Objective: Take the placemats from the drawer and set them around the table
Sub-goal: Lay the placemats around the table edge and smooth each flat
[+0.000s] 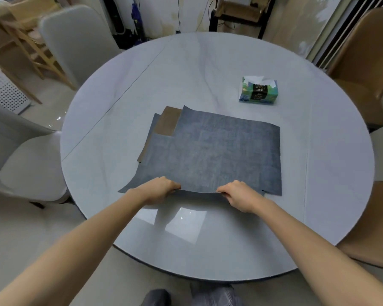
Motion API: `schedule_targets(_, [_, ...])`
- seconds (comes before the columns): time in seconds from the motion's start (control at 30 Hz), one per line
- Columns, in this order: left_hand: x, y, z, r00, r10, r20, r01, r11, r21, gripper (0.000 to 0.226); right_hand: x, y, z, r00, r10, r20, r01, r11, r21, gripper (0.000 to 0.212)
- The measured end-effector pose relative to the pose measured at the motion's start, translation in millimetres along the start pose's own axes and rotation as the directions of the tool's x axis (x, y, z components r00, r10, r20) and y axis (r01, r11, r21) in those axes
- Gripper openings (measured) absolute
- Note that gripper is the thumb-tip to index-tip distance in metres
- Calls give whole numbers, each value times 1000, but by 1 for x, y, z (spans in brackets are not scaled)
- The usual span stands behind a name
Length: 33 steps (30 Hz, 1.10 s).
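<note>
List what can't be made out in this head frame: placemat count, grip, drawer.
- Placemat count: the top placemat covers the stack; only offset corners and a brown layer show.
- Fingertips: left hand and right hand grip the near edge; the fingers curl under it, hidden.
- Drawer: not in frame.
- Tissue box print: too small to read.

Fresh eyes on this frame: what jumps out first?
The stack of blue-grey placemats mid-table, a brown one peeking out at its far left. The left hand and right hand pinch the top mat's near edge. A tissue box stands beyond, on the round pale table.
</note>
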State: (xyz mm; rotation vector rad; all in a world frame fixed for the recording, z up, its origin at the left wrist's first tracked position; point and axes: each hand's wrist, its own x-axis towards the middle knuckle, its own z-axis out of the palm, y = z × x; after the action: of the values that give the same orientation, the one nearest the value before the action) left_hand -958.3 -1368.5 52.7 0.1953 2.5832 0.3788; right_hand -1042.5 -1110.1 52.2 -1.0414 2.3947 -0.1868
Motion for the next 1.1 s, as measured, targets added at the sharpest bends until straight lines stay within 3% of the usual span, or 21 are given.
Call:
schedule_targets(0.13, [-39,-10,21,999,17,-39,-14,997,72,35,-16,-45,31,997,79,-27,-78,997,19,31])
schedule_targets(0.23, [-67,-29,28,992,-41,-119,66,975,211,48,-23,-93,54,980,175,-92,-171,984,51,37])
schedule_targets(0.33, [-94,-52,23,968,-107,-226,160,960,232,50,-20,-146,72,964,215,-157,-210,976,50,44])
schedule_targets(0.47, [-115,-88,21,928,-198,-316,254,956,145,42,-10,-198,87,938,224,-264,-221,974,43,52])
schedule_targets(0.53, [-121,-99,17,819,-319,-478,262,948,-182,42,1,-208,87,912,245,-330,-228,969,90,57])
schedule_targets(0.57, [-123,-100,14,728,-442,-524,179,861,-476,48,7,-210,86,899,256,-355,-228,966,117,57])
schedule_targets(0.6, [-123,-101,12,668,-583,-463,62,663,-746,52,14,-213,85,891,263,-369,-227,964,139,57])
schedule_targets(0.63, [-122,-99,11,666,-689,-286,-19,367,-930,52,22,-217,84,889,263,-374,-221,964,151,56])
schedule_targets(0.67, [-119,-98,10,703,-707,-70,-36,62,-997,52,31,-222,83,891,255,-375,-208,965,161,56])
schedule_targets(0.7, [-115,-99,10,747,-656,109,8,-155,-988,55,42,-227,82,895,238,-377,-182,967,177,54])
schedule_targets(0.73, [-109,-102,11,780,-591,207,68,-249,-966,58,54,-232,79,899,214,-382,-147,969,198,51])
schedule_targets(0.8, [-95,-112,9,798,-550,244,122,-250,-961,59,81,-246,71,905,178,-387,-87,967,241,46])
schedule_targets(0.87, [-80,-126,-2,796,-569,209,97,-221,-970,46,112,-258,61,915,162,-370,-57,958,280,45])
schedule_targets(0.97, [-66,-156,-27,779,-610,145,114,-89,-989,17,156,-274,43,936,136,-324,-29,949,313,44])
schedule_targets(1.1, [-56,-205,-43,740,-663,113,120,-35,-992,29,205,-294,21,968,86,-237,-26,969,245,40])
